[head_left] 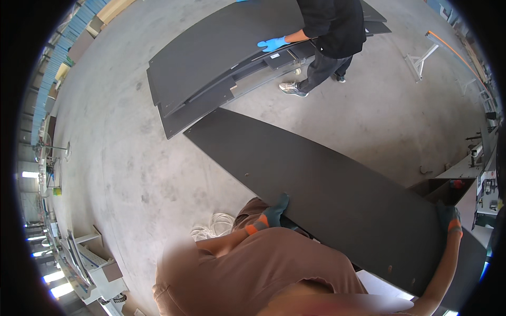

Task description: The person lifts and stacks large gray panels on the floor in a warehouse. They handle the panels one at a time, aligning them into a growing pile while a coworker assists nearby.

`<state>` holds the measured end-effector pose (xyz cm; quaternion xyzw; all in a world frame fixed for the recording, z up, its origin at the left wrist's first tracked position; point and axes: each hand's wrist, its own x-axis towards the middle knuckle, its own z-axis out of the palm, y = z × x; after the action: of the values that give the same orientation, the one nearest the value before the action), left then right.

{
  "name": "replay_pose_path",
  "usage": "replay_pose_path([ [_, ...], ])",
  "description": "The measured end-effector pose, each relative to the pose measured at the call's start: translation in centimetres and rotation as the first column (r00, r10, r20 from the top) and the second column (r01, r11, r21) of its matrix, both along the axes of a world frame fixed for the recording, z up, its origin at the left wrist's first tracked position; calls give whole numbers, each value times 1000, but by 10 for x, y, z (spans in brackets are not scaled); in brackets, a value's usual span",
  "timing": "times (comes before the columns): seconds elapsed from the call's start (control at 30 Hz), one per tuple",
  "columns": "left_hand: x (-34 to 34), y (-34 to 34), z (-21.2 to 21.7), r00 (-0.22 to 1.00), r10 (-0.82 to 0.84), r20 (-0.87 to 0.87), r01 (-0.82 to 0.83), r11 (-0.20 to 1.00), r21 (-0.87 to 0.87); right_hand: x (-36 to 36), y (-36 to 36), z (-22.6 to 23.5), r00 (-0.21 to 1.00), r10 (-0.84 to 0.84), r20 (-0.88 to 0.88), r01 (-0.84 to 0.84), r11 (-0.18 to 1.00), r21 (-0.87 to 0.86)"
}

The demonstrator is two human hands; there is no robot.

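Observation:
A long dark grey panel (327, 189) lies slantwise across the front, its far-left end close to a stack of similar panels. Small holes show along its near edge. My left hand (274, 213), in a dark glove with an orange cuff, grips the near edge; the thumb rests on top and the fingers are hidden beneath. My right hand (449, 215), gloved alike, holds the far edge toward the right end, its fingers partly hidden.
Beyond, a co-worker (334, 31) in dark clothes rests a blue-gloved hand (273, 44) on the panel stack (226, 47). A coil of white cord (213, 226) lies on the floor at my left. Metal stands (419, 63) and a workbench (469, 171) line the right; a machine (100, 268) stands lower left.

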<state>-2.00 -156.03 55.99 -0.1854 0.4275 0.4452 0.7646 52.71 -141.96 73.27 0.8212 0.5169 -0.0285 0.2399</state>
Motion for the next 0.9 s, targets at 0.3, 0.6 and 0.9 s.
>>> replay_pose_path([
  [0.3, 0, 18, 6, 983, 183, -2, -183, 982, -58, -31, 147, -33, 941, 336, -25, -333, 938, 95],
  [0.6, 60, 55, -34, 921, 384, 68, -390, 915, 109, -87, 284, -59, 899, 414, -142, -408, 910, 71],
  [0.9, 108, 130, -82, 861, 508, 27, -486, 807, 334, -78, 412, -111, 803, 559, -206, -542, 829, 138],
])
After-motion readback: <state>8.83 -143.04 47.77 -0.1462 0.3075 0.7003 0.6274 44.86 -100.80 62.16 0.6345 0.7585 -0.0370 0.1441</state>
